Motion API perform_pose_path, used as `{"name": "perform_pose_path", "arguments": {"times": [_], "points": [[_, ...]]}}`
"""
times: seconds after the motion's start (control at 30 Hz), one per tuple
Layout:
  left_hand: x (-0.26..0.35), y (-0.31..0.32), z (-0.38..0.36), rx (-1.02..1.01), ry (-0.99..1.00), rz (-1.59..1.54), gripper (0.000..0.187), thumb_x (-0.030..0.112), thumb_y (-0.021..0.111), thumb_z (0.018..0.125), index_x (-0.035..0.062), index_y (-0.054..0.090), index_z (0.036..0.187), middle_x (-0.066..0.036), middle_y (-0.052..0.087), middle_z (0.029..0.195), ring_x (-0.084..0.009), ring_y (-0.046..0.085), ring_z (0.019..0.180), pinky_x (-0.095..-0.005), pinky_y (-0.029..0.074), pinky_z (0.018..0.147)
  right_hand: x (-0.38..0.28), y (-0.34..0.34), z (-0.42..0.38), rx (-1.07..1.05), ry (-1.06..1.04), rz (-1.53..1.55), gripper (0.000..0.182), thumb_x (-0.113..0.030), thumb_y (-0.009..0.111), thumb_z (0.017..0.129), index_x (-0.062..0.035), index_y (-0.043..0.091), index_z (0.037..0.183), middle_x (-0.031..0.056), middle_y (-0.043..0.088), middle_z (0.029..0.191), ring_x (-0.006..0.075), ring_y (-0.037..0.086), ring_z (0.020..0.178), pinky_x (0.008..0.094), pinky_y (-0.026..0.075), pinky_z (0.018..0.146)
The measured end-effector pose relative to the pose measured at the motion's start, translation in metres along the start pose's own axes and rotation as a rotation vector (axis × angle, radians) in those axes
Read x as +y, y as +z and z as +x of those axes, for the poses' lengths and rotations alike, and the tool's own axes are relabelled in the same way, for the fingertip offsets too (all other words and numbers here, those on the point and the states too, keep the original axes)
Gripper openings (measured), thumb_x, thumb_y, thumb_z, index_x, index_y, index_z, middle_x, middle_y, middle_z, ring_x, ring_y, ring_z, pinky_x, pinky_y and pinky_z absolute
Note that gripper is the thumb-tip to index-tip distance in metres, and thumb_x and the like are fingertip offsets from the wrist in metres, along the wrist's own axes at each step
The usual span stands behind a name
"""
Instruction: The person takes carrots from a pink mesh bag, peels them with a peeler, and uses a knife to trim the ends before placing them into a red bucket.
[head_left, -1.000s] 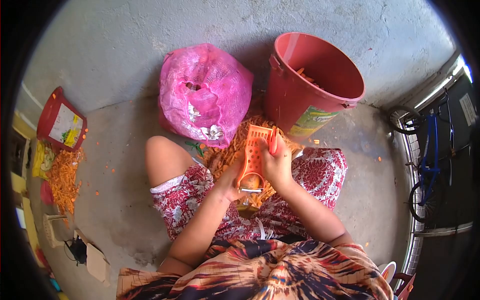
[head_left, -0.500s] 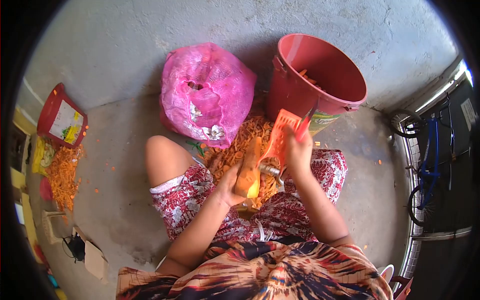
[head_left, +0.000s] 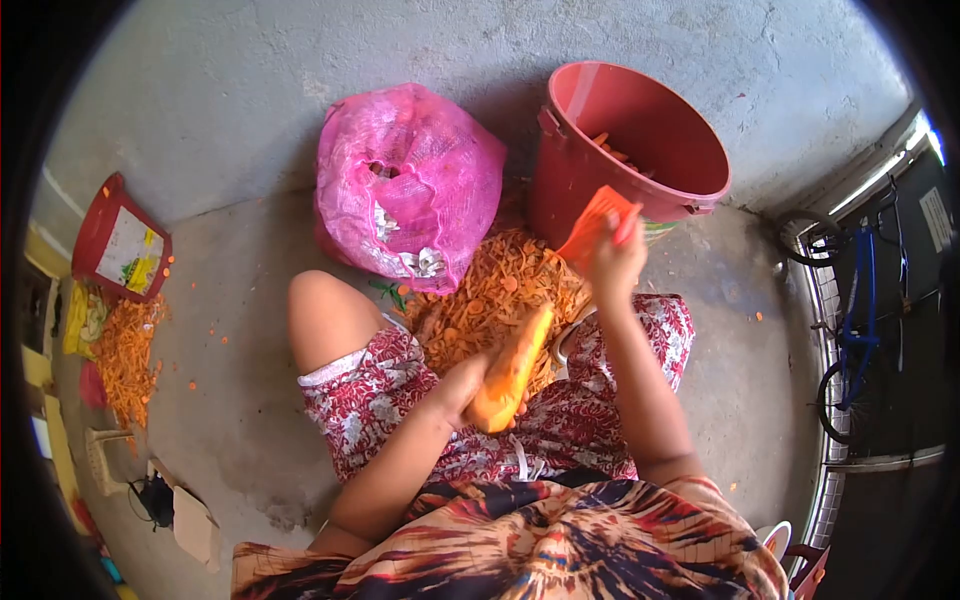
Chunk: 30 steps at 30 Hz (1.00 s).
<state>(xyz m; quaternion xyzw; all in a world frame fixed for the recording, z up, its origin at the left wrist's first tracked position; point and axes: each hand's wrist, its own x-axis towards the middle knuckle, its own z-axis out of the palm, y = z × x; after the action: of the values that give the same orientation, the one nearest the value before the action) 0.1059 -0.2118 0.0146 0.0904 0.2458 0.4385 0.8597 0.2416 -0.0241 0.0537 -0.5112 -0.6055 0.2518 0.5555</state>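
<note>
My left hand holds a long orange carrot slanting up to the right over my lap. My right hand grips an orange peeler, lifted away from the carrot toward the red bucket. Between my knees lies a heap of orange carrot peelings. I sit on the concrete floor in a patterned red dress.
A pink mesh sack stands left of the bucket, which has carrot pieces inside. At far left are a red lid and another pile of orange shreds. A blue bicycle stands behind a grille at right.
My right hand has swept the peeler off the carrot, up and to the right toward the bucket. The carrot, earlier hidden under the peeler, now shows in my left hand.
</note>
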Motion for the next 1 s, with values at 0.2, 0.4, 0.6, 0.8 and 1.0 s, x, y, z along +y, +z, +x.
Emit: {"name": "perform_pose_path", "arguments": {"times": [0.2,0.4,0.6,0.8,1.0], "points": [[0.004,-0.011,0.006,-0.014,0.087,-0.231,0.043,0.038,0.030,0.088,0.0034,0.045,0.108,-0.016,0.056,0.089,-0.0295,0.057,0.079,-0.0447,0.049,0.062,-0.042,-0.009,-0.013,-0.105,-0.105,0.175,0.007,-0.011,0.048,0.085,-0.0052,0.049,0.081,-0.0020,0.048,0.061,0.0042,0.042,0.050,0.0199,0.035,0.043],[0.013,0.005,0.019,0.014,0.241,-0.270,0.040,0.036,0.030,0.089,0.0078,0.048,0.110,-0.009,0.057,0.099,-0.0235,0.057,0.087,-0.0413,0.048,0.070,-0.056,-0.004,-0.087,-0.440,0.173,0.350,0.008,-0.010,0.049,0.085,-0.0024,0.050,0.088,-0.0005,0.053,0.072,0.0048,0.046,0.063,0.0204,0.040,0.055],[0.016,0.024,0.022,0.122,0.331,-0.332,0.032,0.024,0.030,0.090,0.0023,0.047,0.108,-0.010,0.056,0.099,-0.0185,0.056,0.089,-0.0322,0.046,0.078,-0.060,-0.005,-0.090,-0.406,0.121,0.264,0.011,-0.009,0.052,0.083,-0.0006,0.046,0.079,0.0076,0.051,0.062,0.0100,0.047,0.056,0.0259,0.040,0.051],[0.011,0.026,0.024,0.216,0.332,-0.281,0.033,0.027,0.032,0.090,0.0029,0.048,0.107,-0.009,0.056,0.096,-0.0183,0.057,0.084,-0.0326,0.047,0.074,-0.042,-0.008,-0.091,-0.375,-0.027,0.089,0.013,-0.009,0.054,0.081,-0.0006,0.046,0.076,0.0109,0.046,0.056,0.0138,0.044,0.049,0.0281,0.038,0.046],[-0.015,0.016,0.010,0.083,0.162,-0.126,0.043,0.038,0.032,0.089,0.0034,0.044,0.110,-0.014,0.057,0.085,-0.0252,0.058,0.072,-0.0401,0.048,0.064,0.012,-0.012,0.003,0.008,0.131,0.104,0.009,-0.008,0.050,0.083,-0.0031,0.048,0.076,0.0022,0.048,0.061,0.0092,0.042,0.050,0.0248,0.036,0.045]]}}
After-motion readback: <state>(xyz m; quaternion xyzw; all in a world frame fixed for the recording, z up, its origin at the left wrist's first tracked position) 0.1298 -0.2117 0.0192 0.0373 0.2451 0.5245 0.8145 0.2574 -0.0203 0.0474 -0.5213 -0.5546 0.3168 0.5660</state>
